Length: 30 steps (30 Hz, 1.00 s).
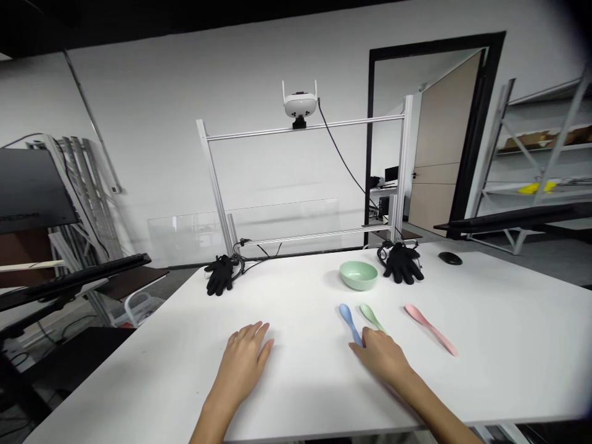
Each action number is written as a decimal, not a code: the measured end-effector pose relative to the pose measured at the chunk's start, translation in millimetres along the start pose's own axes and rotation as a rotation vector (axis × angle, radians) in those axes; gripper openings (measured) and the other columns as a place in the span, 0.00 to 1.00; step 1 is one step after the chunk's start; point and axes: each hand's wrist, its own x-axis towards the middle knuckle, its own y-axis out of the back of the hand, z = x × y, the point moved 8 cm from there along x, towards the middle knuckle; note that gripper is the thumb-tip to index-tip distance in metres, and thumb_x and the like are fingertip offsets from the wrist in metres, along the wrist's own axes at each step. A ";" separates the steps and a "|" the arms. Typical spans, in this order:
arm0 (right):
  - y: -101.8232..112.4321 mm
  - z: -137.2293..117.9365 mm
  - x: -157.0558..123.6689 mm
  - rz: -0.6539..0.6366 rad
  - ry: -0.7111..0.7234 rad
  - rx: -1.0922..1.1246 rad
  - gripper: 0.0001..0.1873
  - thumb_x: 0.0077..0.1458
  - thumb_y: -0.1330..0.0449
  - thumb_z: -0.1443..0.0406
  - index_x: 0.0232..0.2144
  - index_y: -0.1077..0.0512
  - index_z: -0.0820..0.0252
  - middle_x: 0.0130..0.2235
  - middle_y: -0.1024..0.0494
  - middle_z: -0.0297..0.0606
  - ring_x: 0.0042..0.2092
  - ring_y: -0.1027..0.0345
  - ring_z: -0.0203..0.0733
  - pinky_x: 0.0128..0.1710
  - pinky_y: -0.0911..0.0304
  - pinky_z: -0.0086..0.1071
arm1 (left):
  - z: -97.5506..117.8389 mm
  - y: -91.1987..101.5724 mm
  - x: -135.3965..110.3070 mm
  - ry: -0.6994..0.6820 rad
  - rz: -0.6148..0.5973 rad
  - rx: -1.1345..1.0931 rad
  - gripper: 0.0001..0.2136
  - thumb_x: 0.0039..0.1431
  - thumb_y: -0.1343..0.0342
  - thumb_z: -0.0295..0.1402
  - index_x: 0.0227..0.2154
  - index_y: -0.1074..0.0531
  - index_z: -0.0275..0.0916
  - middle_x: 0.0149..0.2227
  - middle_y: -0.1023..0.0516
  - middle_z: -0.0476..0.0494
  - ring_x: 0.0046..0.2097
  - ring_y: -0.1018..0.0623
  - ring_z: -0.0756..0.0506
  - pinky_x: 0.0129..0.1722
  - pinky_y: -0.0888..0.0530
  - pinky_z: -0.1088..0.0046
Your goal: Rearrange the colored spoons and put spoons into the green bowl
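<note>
My left hand (pixel 245 357) rests palm down on the white table (pixel 485 376), fingers apart, touching nothing else. My right hand (pixel 382 356) lies over the lower handles of a blue plastic spoon (pixel 346 314) and a pale green plastic spoon (pixel 368 314), hiding their ends. Whether its fingers grip them is hard to see. To its right lies a pink plastic spoon (pixel 428 327). Farther back stands a pale green bowl (pixel 358 275), with a black glove (pixel 401 263) beside it and another black glove (pixel 220 274) to the left.
A black computer mouse (pixel 450 258) lies at the far right of the table. An aluminium frame (pixel 305 128) with a white headset-like device (pixel 300 105) stands behind the table. A glass panel (pixel 245 231) leans behind it, and cables trail near the gloves.
</note>
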 end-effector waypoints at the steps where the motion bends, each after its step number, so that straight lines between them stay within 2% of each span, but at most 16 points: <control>1: -0.2 0.1 -0.2 -0.004 0.001 0.001 0.15 0.63 0.48 0.55 0.34 0.30 0.58 0.41 0.20 0.46 0.43 0.26 0.51 0.36 0.42 0.38 | -0.2 -0.3 -0.2 0.000 0.001 -0.001 0.22 0.73 0.58 0.39 0.62 0.30 0.38 0.63 0.26 0.35 0.63 0.27 0.34 0.61 0.31 0.49; 11: -0.8 -2.2 -4.4 -0.009 0.019 0.013 0.18 0.64 0.49 0.52 0.35 0.29 0.59 0.40 0.20 0.47 0.41 0.25 0.51 0.35 0.42 0.37 | 1.3 0.7 0.0 0.002 0.001 -0.012 0.22 0.73 0.58 0.40 0.62 0.29 0.41 0.63 0.25 0.37 0.63 0.26 0.36 0.61 0.31 0.50; 14: 10.3 6.2 -4.6 0.017 0.004 0.037 0.22 0.64 0.50 0.48 0.36 0.28 0.59 0.40 0.20 0.48 0.42 0.25 0.52 0.36 0.40 0.38 | 0.0 0.4 -0.5 0.005 0.003 -0.012 0.22 0.73 0.57 0.41 0.62 0.29 0.41 0.63 0.26 0.37 0.63 0.27 0.35 0.62 0.31 0.50; 17: 39.2 39.9 -0.3 0.137 -0.060 0.053 0.28 0.66 0.56 0.46 0.40 0.27 0.60 0.41 0.20 0.50 0.43 0.25 0.54 0.38 0.38 0.39 | -2.5 -0.7 -1.3 0.013 0.003 -0.005 0.22 0.73 0.58 0.41 0.62 0.30 0.41 0.63 0.26 0.38 0.64 0.28 0.35 0.62 0.31 0.50; 20: 72.5 94.0 5.9 0.277 -0.198 -0.036 0.29 0.68 0.60 0.50 0.48 0.28 0.63 0.47 0.22 0.55 0.45 0.25 0.56 0.40 0.37 0.42 | -3.9 -1.3 -1.4 0.016 0.005 -0.002 0.22 0.73 0.58 0.41 0.62 0.30 0.42 0.63 0.26 0.38 0.64 0.28 0.35 0.62 0.32 0.50; 22: 86.1 130.0 9.7 0.312 -0.315 -0.100 0.33 0.68 0.62 0.47 0.47 0.27 0.65 0.49 0.25 0.58 0.45 0.25 0.60 0.40 0.37 0.45 | -3.6 -1.6 -0.5 0.014 0.007 -0.003 0.22 0.73 0.58 0.41 0.62 0.30 0.41 0.63 0.26 0.38 0.64 0.28 0.35 0.62 0.32 0.50; 25: 84.0 161.7 18.9 0.222 -0.351 -0.091 0.29 0.66 0.56 0.48 0.36 0.25 0.64 0.46 0.25 0.57 0.43 0.25 0.57 0.39 0.37 0.44 | -1.9 -2.4 1.7 0.008 0.010 -0.017 0.22 0.73 0.58 0.41 0.62 0.30 0.40 0.63 0.26 0.37 0.64 0.28 0.35 0.62 0.32 0.49; 27: 76.7 169.9 24.3 0.150 -0.327 -0.065 0.21 0.64 0.50 0.54 0.32 0.26 0.62 0.42 0.23 0.54 0.41 0.26 0.54 0.39 0.38 0.41 | -1.1 -3.0 2.9 0.002 0.022 -0.034 0.22 0.72 0.57 0.41 0.62 0.29 0.41 0.63 0.25 0.38 0.64 0.27 0.34 0.62 0.31 0.49; 30: 72.2 173.6 26.9 0.120 -0.322 -0.051 0.10 0.60 0.47 0.62 0.31 0.28 0.60 0.40 0.22 0.52 0.40 0.26 0.52 0.37 0.39 0.39 | -3.2 -5.2 2.8 0.000 0.056 -0.047 0.22 0.72 0.57 0.42 0.61 0.28 0.43 0.62 0.25 0.39 0.63 0.27 0.35 0.62 0.31 0.49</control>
